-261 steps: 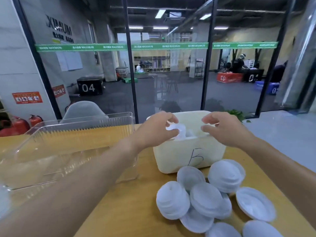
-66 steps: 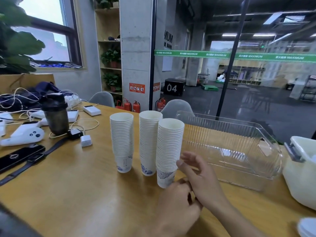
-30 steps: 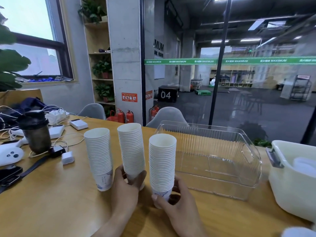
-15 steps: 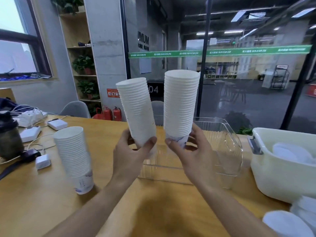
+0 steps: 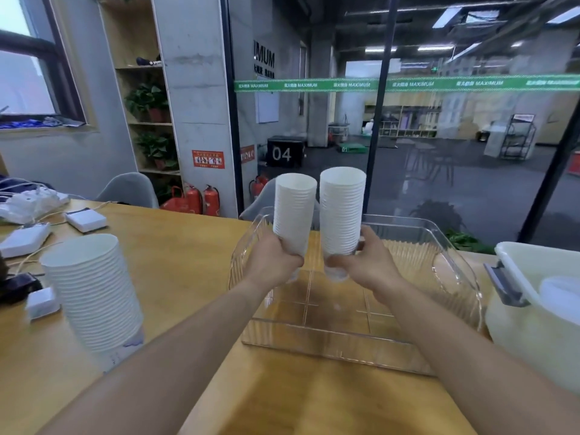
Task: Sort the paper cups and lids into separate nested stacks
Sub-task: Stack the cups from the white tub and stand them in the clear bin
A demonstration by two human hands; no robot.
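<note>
three nested stacks of paper cups in view, over a wooden table (image 5: 188, 262). largest first: clear plastic bin (image 5: 351, 337) in the middle of the table, white tub (image 5: 518, 334) just right of it with a white lid (image 5: 561, 298) inside. then the free-standing cup stack (image 5: 94, 296), upright on the table, well left of the bin. above the bin, left cup stack (image 5: 293, 211) and right cup stack (image 5: 342, 211), side by side, near-upright. left hand (image 5: 273, 262) curled round the base of the former; right hand (image 5: 367, 262) wrapped round the base of the latter.
</note>
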